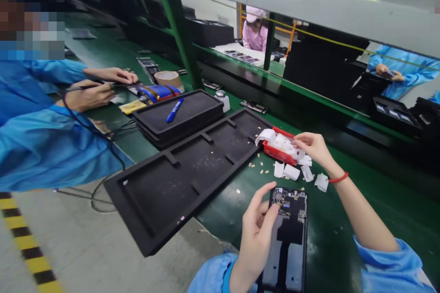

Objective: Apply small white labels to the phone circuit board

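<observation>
My left hand [256, 233] grips an opened phone [290, 238] by its left edge, thumb over the upper circuit board. The phone's inside faces me, with a dark frame and a grey lower section. My right hand [314, 146], with a red bracelet at the wrist, is at the right end of a small red tray [275, 151] heaped with white paper pieces [283, 143]. Its thumb and fingertips are pinched together at the pile; what they hold, if anything, is too small to make out. Loose white pieces [291, 172] and tiny beige bits [261, 163] lie around the tray.
A long black foam tray [192, 192] crosses the green bench on my left. Behind it, stacked black trays [178, 114] carry a blue marker [175, 110]. A white bottle [222, 100] and a tape roll [168, 78] stand nearby. A co-worker's hands [89, 94] work at far left.
</observation>
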{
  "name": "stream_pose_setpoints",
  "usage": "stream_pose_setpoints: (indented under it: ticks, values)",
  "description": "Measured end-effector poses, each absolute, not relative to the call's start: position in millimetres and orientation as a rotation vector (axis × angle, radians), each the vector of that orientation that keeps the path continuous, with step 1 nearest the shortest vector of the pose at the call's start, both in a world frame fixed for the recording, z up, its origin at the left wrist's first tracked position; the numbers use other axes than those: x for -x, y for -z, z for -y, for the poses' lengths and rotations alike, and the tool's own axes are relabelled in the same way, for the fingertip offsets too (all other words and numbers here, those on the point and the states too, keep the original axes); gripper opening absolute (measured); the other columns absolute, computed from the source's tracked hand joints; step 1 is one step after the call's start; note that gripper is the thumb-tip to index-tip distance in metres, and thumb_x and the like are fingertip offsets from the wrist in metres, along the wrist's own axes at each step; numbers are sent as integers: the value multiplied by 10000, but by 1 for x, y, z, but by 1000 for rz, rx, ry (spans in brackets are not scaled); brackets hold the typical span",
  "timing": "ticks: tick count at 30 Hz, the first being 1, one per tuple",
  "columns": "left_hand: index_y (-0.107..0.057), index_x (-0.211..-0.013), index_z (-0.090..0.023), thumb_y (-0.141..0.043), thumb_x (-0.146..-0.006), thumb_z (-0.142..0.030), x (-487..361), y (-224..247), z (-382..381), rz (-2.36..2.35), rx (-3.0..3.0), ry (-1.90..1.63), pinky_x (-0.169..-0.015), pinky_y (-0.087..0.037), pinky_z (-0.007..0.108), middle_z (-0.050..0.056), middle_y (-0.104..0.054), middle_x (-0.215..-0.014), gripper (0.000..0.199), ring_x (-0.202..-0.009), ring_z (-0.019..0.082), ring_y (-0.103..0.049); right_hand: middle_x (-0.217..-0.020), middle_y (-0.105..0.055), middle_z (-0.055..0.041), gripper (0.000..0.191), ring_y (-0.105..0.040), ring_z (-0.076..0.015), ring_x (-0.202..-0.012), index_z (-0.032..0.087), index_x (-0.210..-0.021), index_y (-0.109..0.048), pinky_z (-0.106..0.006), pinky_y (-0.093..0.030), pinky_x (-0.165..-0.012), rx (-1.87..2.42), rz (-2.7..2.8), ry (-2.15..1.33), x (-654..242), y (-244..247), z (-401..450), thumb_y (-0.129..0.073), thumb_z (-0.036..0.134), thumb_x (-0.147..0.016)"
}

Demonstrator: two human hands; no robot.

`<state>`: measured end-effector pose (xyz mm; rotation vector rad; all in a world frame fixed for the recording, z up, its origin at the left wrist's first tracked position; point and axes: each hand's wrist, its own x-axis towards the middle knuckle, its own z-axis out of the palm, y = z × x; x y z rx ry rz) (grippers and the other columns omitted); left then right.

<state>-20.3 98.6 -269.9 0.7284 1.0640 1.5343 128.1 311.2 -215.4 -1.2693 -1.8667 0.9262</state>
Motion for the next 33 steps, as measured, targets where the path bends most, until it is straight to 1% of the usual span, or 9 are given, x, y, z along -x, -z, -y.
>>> stream_pose_setpoints:
  ticks: [3, 5, 7, 10, 14, 18, 21, 26, 33]
  values:
    - [-615, -1301, -197, -690, -894, -542, 13, 258, -101, -1027, -736, -1507, -652, -599, 258, 37, -763, -788, 539, -631, 178, -708, -874, -771, -88, 215, -740, -234, -839, 162, -851, -742, -380, -610, -797, 1283, 1714, -755, -151, 202, -256, -731, 376, -869]
    - [-622, -1268, -192, -686, -911, -511, 6, 250, -99, -1027, -753, -1487, -594, -578, 216, 32, -760, -760, 483, -614, 164, -711, -1059, -759, -105, 195, -720, -259, -999, 192, -848, -745, -412, -588, -883, 1298, 1601, -575, -160, 198, -203, -708, 379, -887]
    - [-634, -1236, -190, -675, -933, -469, 0, 244, -96, -1036, -805, -1469, -544, -550, 179, 24, -757, -736, 414, -593, 146, -709, -1153, -722, -106, 130, -685, -278, -1107, 215, -791, -738, -444, -567, -947, 1303, 1487, -340, -161, 199, -150, -737, 313, -875]
    - [-657, -1204, -193, -660, -954, -406, -9, 240, -92, -1078, -916, -1478, -586, -582, 171, 21, -775, -764, 328, -624, 141, -733, -1250, -670, -87, 80, -645, -273, -1202, 242, -788, -742, -475, -545, -1036, 1317, 1394, -294, -152, 208, -94, -743, 218, -865]
    - [-671, -1192, -217, -661, -962, -303, -17, 236, -88, -1134, -1049, -1570, -720, -627, 178, 17, -807, -868, 246, -735, 143, -778, -1309, -643, -98, 59, -645, -299, -1227, 247, -801, -760, -463, -606, -966, 1294, 1407, -479, -140, 215, -76, -769, 211, -846]
    - [-647, -1222, -236, -631, -971, -179, -21, 234, -85, -1153, -1144, -1683, -756, -621, 147, -9, -809, -910, 257, -757, 112, -780, -1279, -647, -101, 90, -658, -292, -1193, 239, -768, -760, -455, -613, -953, 1270, 1391, -519, -136, 213, -83, -769, 191, -843]
    - [-639, -1238, -224, -628, -957, -129, -24, 236, -84, -1198, -1210, -1741, -757, -636, 163, 10, -809, -1007, 296, -807, 132, -790, -1251, -659, -86, 126, -671, -272, -1159, 241, -741, -754, -434, -611, -949, 1271, 1394, -515, -134, 211, -84, -754, 175, -848]
    - [-621, -1246, -198, -638, -943, -104, -26, 240, -83, -1252, -1308, -1766, -714, -657, 191, 38, -805, -1032, 318, -813, 163, -796, -1222, -665, -103, 136, -679, -280, -1116, 231, -721, -756, -439, -627, -888, 1264, 1380, -469, -133, 208, -82, -747, 167, -840]
    - [-647, -1215, -201, -663, -936, -136, -32, 239, -79, -1337, -1281, -1766, -754, -666, 216, 40, -803, -1069, 287, -866, 179, -797, -1197, -657, -107, 152, -680, -255, -1095, 221, -701, -731, -372, -622, -837, 1277, 1378, -460, -134, 208, -82, -738, 145, -831]
